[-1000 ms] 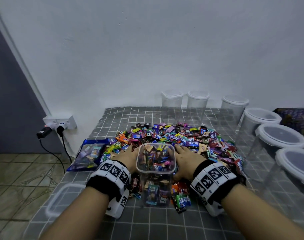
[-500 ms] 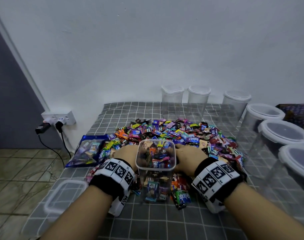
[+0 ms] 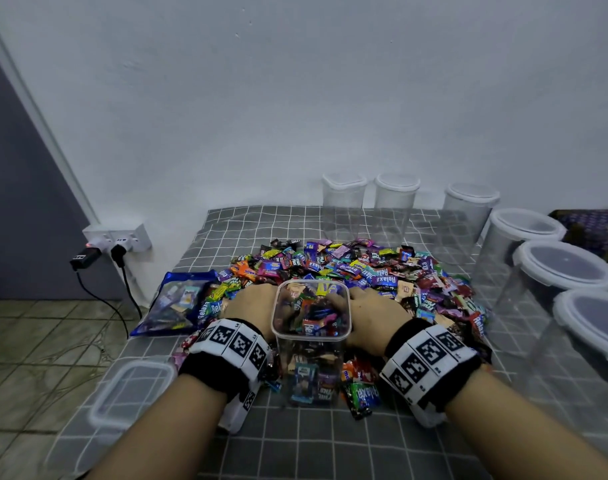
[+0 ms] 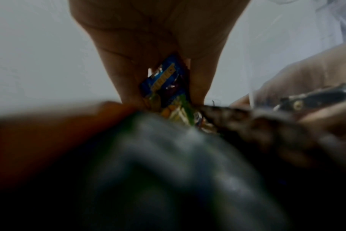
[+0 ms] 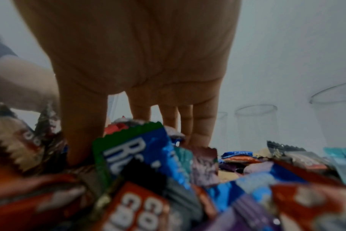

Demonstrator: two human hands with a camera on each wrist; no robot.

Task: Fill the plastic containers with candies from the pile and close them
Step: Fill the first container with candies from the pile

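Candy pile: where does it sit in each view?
Head: candy pile mid-table, behind the open container.
Left wrist: blurred across the lower half, under the left hand.
Right wrist: fills the lower half, under the right hand.
Shared landmark: back-row clear containers, also in right wrist.

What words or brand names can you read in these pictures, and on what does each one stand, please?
"Relaxa": green wrapper by the open container; also on wrappers in the candy pile.
"Co": red wrapper in the right wrist view; the rest is cut off.
Other wrapper print, and the bag, are too blurred.
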